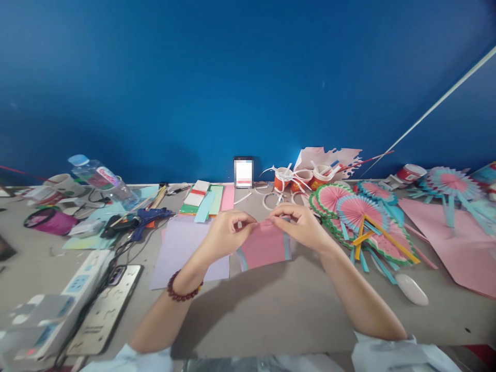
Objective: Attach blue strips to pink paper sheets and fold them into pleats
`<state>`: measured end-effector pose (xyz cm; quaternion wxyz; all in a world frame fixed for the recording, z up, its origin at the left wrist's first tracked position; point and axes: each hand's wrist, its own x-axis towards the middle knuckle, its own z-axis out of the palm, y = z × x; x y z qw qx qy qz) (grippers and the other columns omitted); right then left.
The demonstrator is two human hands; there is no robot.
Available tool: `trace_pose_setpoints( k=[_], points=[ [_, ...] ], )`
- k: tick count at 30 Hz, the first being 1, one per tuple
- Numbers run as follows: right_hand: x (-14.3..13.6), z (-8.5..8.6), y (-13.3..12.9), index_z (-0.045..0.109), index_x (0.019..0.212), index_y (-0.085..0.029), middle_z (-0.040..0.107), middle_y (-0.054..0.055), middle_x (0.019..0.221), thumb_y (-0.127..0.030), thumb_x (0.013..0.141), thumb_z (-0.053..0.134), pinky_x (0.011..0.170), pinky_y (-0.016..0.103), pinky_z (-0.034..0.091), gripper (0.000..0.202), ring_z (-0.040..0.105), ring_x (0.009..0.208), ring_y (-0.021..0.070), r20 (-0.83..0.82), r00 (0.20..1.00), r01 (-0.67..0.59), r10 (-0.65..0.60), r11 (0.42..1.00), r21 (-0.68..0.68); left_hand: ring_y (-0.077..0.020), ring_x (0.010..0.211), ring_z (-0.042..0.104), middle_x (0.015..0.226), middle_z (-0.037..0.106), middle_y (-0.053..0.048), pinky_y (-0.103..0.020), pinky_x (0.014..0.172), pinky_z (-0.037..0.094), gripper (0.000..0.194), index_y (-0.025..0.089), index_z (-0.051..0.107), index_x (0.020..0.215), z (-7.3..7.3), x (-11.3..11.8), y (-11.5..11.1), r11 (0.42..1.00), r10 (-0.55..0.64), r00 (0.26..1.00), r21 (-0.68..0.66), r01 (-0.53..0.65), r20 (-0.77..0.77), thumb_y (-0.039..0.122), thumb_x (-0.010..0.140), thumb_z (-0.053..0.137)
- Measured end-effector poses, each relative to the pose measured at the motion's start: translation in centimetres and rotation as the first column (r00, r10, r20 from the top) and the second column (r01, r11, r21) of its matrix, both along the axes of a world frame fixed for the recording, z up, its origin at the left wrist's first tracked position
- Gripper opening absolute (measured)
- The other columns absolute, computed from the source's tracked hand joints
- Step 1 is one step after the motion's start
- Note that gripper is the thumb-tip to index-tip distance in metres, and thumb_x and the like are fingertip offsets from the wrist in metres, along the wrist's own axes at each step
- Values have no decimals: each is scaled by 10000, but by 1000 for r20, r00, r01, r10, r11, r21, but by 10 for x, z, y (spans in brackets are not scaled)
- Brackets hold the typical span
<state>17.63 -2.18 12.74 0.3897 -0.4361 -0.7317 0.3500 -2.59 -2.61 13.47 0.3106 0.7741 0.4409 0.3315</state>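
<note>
in the head view, it's all at the middle of the worktop (263,315): the left hand (228,232) and the right hand (300,225) meet at a pink sheet (266,245) with pale blue strips down its two side edges. the left grip is pinched closed, thumb to fingers, on the upper edge; the right grip is closed just as tightly a little along that edge. two pinches so near each other probably give fine control over a narrow bit of paper, while the lower part hangs toward the wearer, in plain sight.

just left, lavender paper (182,253) lies flat, near enough to reach. a small screen (244,172) stands upright at the back, facing the wearer, likely so it can be seen over busy hands. off right, pleated fans (362,212) sit in a heap, perhaps put aside to leave working room, with a white mouse (411,289) in front.

and the surface: grey, crowded at both sides. a blue glue gun (149,219), a tilted bottle (106,178), a power strip (79,287) and a phone (106,310) fill the left; paper cups (282,178) line the back, under a plain blue wall (232,77).
</note>
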Motion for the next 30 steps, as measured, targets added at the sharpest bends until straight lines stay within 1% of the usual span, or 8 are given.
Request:
trace_pose_setpoints(
  k=[4, 8, 12, 14, 19, 24, 27, 30],
  points=[
    [0, 2, -1, 706, 818, -191, 667, 40, 833, -313, 775, 635, 671, 257, 444, 148, 604, 783, 167, 32, 999, -22, 22, 1000, 8, -110, 625, 575, 696, 687, 1, -205, 545, 399, 149, 191, 695, 707, -1, 3, 0, 998, -10, 1000, -58, 9, -8, 209, 793, 575],
    [-1, 2, -3, 711, 756, -195, 655, 30, 759, -348, 787, 636, 643, 248, 447, 173, 592, 723, 152, 66, 996, -63, 62, 998, 16, -114, 636, 575, 713, 696, -7, -208, 555, 397, 171, 194, 709, 730, -1, 5, -1, 996, -23, 1000, -81, 23, 8, 247, 811, 569],
    [1, 0, -2, 697, 725, -193, 641, 20, 731, -289, 788, 636, 617, 239, 441, 130, 581, 692, 140, 32, 999, -20, 19, 999, 31, -127, 651, 578, 756, 705, -22, -216, 561, 414, 196, 198, 717, 758, 0, 4, 0, 994, 0, 999, -106, 5, 50, 353, 795, 604],
    [3, -1, 0, 692, 721, -190, 644, 23, 739, -273, 783, 635, 624, 246, 444, 118, 586, 704, 146, 5, 1000, 12, -12, 999, 38, -139, 675, 590, 764, 706, -29, -221, 572, 429, 215, 195, 715, 754, 1, 1, 1, 994, 20, 997, -112, -12, 69, 376, 792, 606],
    [7, -2, 2, 697, 725, -190, 659, 29, 754, -280, 768, 646, 645, 261, 456, 112, 600, 724, 157, -49, 997, 63, -62, 998, 16, -144, 701, 610, 750, 705, -24, -230, 622, 464, 160, 192, 710, 738, 2, -6, 5, 995, 48, 993, -97, -38, 104, 298, 792, 603],
    [6, -2, 2, 705, 728, -193, 667, 30, 758, -303, 760, 652, 658, 263, 462, 126, 606, 733, 158, -74, 994, 82, -82, 997, 4, -152, 702, 619, 745, 706, -30, -235, 633, 478, 164, 185, 712, 734, 1, -7, 7, 995, 53, 990, -89, -42, 132, 303, 788, 612],
    [8, -2, 3, 705, 731, -188, 670, 31, 754, -309, 759, 651, 656, 263, 460, 135, 609, 729, 158, -54, 995, 89, -89, 996, -12, -151, 700, 622, 746, 708, -29, -227, 622, 475, 180, 185, 714, 734, 1, -6, 6, 994, 54, 988, -102, -40, 141, 316, 795, 606],
    [10, 0, 4, 698, 726, -181, 672, 31, 739, -301, 775, 632, 629, 259, 452, 146, 609, 713, 159, 22, 997, 70, -70, 998, -7, -153, 705, 626, 743, 709, -24, -222, 616, 471, 183, 183, 713, 734, -1, -6, 7, 993, 56, 988, -114, -40, 141, 314, 798, 603]
  ],
)
